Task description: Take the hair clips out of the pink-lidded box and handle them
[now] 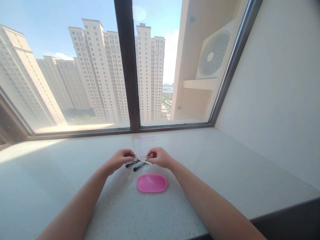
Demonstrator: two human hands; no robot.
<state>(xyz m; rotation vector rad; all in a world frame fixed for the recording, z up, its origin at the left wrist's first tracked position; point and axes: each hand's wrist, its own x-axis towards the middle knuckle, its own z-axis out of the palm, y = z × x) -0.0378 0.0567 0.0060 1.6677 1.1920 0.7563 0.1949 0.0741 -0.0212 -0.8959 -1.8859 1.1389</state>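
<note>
Our left hand (121, 158) and right hand (160, 157) pinch, fingers closed, a slender silver metal tool (142, 161) lying crosswise between them, above two slim black bars (134, 165).

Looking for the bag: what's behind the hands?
A clear plastic bag with a pink strip lies on the sill beyond the left hand and right hand; its near edge can't be seen.

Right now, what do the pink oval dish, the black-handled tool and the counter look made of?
The pink oval dish looks like moulded plastic or silicone: smooth, glossy, evenly coloured. The black-handled tool seems to be bright metal with black plastic or rubber grips, the shaft shining. The counter looks like polished stone or quartz, pale with fine speckles and a soft sheen.
</note>
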